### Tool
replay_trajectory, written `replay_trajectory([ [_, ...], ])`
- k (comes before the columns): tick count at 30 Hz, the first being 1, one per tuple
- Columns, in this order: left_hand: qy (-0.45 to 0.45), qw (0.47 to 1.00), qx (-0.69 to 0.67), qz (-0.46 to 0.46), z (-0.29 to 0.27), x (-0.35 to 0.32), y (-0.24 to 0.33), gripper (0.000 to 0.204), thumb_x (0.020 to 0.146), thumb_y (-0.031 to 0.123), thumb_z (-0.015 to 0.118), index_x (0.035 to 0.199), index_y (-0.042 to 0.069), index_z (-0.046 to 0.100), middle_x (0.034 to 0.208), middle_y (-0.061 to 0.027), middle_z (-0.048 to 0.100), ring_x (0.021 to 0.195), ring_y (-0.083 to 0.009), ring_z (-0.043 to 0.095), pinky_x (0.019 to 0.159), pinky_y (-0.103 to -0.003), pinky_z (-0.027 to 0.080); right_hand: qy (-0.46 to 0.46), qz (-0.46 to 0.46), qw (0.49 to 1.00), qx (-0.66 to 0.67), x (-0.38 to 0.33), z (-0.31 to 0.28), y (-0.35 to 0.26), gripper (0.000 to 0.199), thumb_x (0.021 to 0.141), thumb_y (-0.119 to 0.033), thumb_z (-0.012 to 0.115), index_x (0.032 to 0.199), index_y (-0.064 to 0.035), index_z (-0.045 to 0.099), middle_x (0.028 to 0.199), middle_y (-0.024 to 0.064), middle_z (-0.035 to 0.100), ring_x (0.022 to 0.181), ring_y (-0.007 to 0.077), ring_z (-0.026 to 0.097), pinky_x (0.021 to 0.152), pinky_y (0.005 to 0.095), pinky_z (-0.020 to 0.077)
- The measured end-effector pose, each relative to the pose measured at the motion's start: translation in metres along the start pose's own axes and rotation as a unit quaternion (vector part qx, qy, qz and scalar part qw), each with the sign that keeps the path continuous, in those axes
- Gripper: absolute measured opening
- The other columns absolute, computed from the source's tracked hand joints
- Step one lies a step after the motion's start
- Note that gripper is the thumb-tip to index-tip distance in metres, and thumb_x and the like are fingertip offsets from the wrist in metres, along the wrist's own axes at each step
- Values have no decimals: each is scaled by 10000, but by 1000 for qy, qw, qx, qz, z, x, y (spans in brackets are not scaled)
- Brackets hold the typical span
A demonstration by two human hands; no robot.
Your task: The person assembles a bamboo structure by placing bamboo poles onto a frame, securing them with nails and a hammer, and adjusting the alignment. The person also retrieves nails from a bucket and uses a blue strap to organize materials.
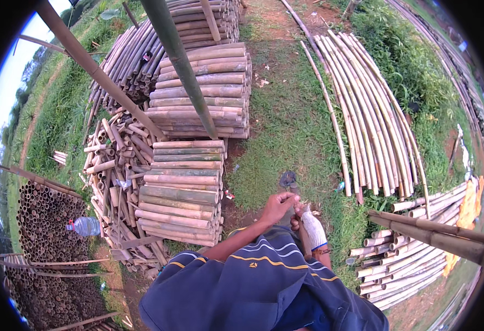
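Observation:
My bare left hand (pixel 278 208) is closed, its fingertips pinched together close to the fingers of my right hand; whatever they pinch is too small to name. A white glove covers most of my right hand (pixel 312 227), leaving some fingertips bare. Those fingers are closed around a brown stick-like piece (pixel 304 238) that runs back toward my body, its lower end against my dark striped shirt. Just ahead of my hands, a small dark object (pixel 288 179) lies on the ground; its kind is unclear.
Stacked bamboo poles (pixel 181 193) stand left, beside a heap of short offcuts (pixel 123 149). A slanting green pole (pixel 178 60) crosses overhead. Long pale poles (pixel 369 110) lie right on grass (pixel 278 121). More poles (pixel 402 265) and thick crossbars (pixel 435 237) are near right.

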State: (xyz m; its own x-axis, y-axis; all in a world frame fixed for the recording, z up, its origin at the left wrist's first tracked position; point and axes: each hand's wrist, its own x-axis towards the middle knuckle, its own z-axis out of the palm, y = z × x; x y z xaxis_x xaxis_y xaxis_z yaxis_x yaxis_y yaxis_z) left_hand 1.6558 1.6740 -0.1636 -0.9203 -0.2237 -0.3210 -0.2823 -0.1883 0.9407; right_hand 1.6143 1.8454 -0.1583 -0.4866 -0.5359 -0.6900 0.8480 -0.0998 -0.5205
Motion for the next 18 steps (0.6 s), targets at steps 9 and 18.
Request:
replay_trajectory([
  [9, 278, 959, -57, -26, -105, 232, 131, 329, 1037, 371, 673, 1134, 70, 762, 762, 81, 594, 645, 0, 473, 566, -211, 369, -83, 33, 992, -89, 213, 31, -258, 323, 1118, -326, 486, 1316, -84, 561, 894, 7, 550, 706, 140, 547, 574, 274, 492],
  [18, 355, 913, -183, -85, -233, 481, 163, 344, 1066, 407, 579, 1132, 113, 745, 659, 112, 371, 513, -16, 336, 436, -234, 260, -49, 34, 986, -157, 465, 96, -455, 278, 1042, -157, 549, 1312, -94, 576, 885, 46, 584, 677, 153, 590, 565, 290, 525],
])
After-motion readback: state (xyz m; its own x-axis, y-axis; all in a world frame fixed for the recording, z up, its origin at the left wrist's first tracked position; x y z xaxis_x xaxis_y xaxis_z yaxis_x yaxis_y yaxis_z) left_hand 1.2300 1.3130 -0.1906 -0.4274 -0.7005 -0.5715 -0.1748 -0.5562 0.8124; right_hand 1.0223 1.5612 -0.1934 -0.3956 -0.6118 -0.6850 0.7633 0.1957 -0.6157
